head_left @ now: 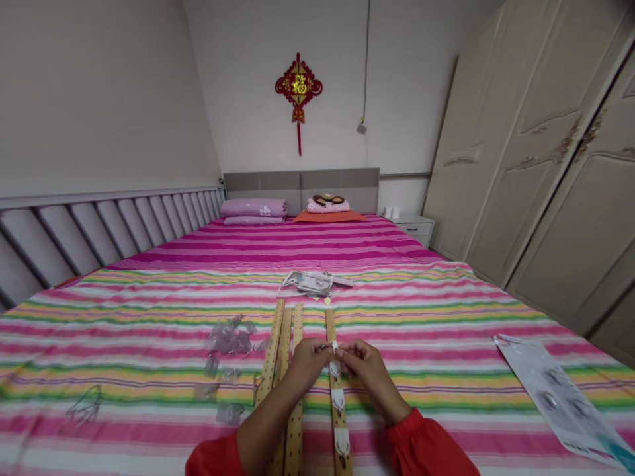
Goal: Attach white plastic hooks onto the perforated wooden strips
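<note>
Entry: left hand [310, 360] and right hand [364, 363] are pinching a small metal hook [333, 346] in a closed grip on the wooden strip [331, 325]; three mounted hooks [338, 400] are sitting nearer than the grip, while the spare strips [296, 324] to its left are lying bare.

Body in view: two forearms and two hands, nothing above the elbows.

Left hand [308, 362] and right hand [366, 367]: both bare, fingers and wrists uncovered.

Left red fabric sleeve [213, 459]: bright red with a slight orange cast, one plain colour, soft matte cloth. It ends far short of the wrist, so most of the forearm shows bare.

Right red fabric sleeve [429, 446]: same cloth and colour, evidently one garment. It is fuller and looser, with soft folds, and narrows to a gathered cuff close behind the wrist.

Stitching and fastenings are too small to make out.
</note>
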Tool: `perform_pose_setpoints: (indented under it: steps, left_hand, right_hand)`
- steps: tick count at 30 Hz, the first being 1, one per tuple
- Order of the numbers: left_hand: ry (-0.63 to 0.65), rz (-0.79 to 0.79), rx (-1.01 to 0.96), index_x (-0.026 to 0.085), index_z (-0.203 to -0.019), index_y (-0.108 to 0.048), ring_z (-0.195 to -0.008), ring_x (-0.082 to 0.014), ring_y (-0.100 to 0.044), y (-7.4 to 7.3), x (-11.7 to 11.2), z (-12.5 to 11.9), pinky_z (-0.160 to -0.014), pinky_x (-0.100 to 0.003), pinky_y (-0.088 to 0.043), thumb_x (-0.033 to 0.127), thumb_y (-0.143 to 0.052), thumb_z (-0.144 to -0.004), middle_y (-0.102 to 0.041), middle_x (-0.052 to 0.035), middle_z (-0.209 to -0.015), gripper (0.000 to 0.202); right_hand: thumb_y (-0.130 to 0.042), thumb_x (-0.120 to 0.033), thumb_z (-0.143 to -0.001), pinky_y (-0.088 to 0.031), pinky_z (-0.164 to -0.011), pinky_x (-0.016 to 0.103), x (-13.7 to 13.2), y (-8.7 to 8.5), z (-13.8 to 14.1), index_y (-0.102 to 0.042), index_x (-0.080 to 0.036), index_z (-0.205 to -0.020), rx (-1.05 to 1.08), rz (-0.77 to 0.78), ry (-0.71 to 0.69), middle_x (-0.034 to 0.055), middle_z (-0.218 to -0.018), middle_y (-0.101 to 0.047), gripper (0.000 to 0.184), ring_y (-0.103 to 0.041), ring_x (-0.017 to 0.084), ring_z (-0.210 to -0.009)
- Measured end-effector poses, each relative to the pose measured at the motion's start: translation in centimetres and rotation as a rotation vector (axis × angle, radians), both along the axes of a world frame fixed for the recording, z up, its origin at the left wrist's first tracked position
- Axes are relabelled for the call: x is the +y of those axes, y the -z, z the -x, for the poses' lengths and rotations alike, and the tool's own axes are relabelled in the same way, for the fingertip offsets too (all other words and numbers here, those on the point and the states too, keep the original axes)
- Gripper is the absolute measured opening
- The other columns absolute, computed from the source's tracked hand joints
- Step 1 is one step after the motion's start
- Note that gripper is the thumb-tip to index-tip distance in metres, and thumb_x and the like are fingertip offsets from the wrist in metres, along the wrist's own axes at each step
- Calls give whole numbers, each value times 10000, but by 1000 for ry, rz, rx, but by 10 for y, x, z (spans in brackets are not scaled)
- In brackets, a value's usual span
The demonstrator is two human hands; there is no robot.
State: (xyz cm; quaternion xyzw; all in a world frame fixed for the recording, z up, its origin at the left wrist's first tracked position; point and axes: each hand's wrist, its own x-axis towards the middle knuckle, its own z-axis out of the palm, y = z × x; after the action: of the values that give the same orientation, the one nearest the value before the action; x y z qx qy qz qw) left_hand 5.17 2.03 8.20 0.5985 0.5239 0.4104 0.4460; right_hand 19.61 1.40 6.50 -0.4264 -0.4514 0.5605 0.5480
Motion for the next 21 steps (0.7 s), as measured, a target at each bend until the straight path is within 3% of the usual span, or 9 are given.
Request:
perform_pose_setpoints:
  steps: [4, 7, 11, 18, 21]
  left_hand:
    - [14, 9, 59, 170, -494, -528, -506, -95, -387, -8, 4, 4, -525, -235, -283, 392, -556, -655, -415, 60, -469, 276]
    - [-19, 58, 54, 167, -480, -540, -502, -101, -410, -10, 5, 3, -539, -244, -306, 443, -562, -657, -462, 44, -463, 329]
    - [-44, 229, -139, 146, -538, -618, -521, -103, -460, -13, 2, 0, -558, -237, -345, 428, -637, -607, -560, 18, -509, 292]
    - [28, 503, -247, 136, -660, -682, -485, -57, -448, -18, -6, 1, -505, -195, -286, 411, -713, -573, -610, 12, -578, 290]
    - [-1, 394, -130, 125, -651, -671, -529, -81, -492, -14, -7, 3, -551, -208, -350, 366, -717, -583, -609, 10, -576, 255]
  right_hand:
    - [-780, -494, -546, -325, -416, 229, 5, 2, -2, -628, -160, -603, -52, -37, -29, -45, -404, -532, 371, -442, 88, -384]
    - [-794, -496, -521, -339, -425, 229, 6, 2, -2, -623, -165, -608, -55, -47, -39, -38, -440, -559, 382, -449, 88, -400]
    - [-844, -487, -426, -418, -470, 254, 6, 3, 0, -600, -187, -624, -51, -71, -1, -21, -542, -611, 434, -530, 127, -486]
    - [-773, -505, -548, -377, -466, 254, 8, -4, -6, -594, -189, -610, -145, -140, 41, -32, -505, -554, 368, -473, 120, -464]
    - [-750, -429, -586, -357, -478, 250, 10, -11, -10, -591, -189, -581, -199, -202, 17, -35, -514, -548, 288, -453, 112, -475]
